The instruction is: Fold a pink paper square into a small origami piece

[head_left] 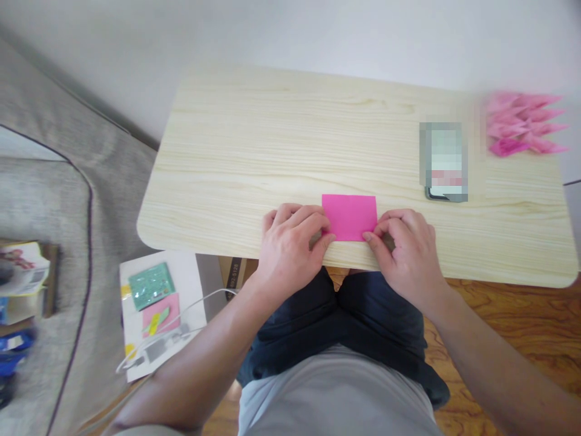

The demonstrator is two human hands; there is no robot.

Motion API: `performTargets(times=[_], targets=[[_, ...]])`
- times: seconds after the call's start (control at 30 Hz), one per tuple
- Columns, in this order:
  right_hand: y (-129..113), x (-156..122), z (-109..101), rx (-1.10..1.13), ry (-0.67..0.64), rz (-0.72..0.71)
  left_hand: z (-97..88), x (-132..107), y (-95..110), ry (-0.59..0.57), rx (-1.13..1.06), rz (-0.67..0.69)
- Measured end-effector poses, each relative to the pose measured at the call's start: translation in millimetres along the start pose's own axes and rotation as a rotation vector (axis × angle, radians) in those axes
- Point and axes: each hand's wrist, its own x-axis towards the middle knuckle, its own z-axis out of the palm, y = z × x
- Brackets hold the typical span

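A bright pink sheet of paper (349, 217) lies on the wooden tabletop near its front edge, its long side running left to right. The lower left corner is pinched between thumb and fingers of my left hand (295, 242). At the lower right corner, my right hand (406, 254) grips the paper the same way, thumb on top. Both hands rest at the table's near edge, and the sheet's middle and top edge stay uncovered.
On the table (272, 139), a phone with a blurred screen (446, 160) lies right of centre. Several folded pink paper pieces (521, 124) stand at the far right. Left of my legs, a white box (131, 327) bears a green packet (151, 286), pink paper and a white cable.
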Motion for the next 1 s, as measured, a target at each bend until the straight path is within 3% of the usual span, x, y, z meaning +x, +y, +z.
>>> performTargets(times=[0.37, 0.57, 0.73, 1.0], targets=[[7, -7, -1, 0.051, 0.06, -0.019, -0.2, -3, -2, -0.01, 0.009, 0.061], [-24, -34, 3, 0.028, 0.29, 0.03, -0.2, -4, -2, 0.003, 0.027, 0.074], [-50, -47, 11, -0.031, 0.139, -0.025, 0.0, -4, -2, 0.016, 0.014, 0.068], [-50, -47, 16, -0.159, 0.026, -0.051, 0.0, -7, -2, 0.022, 0.019, 0.072]])
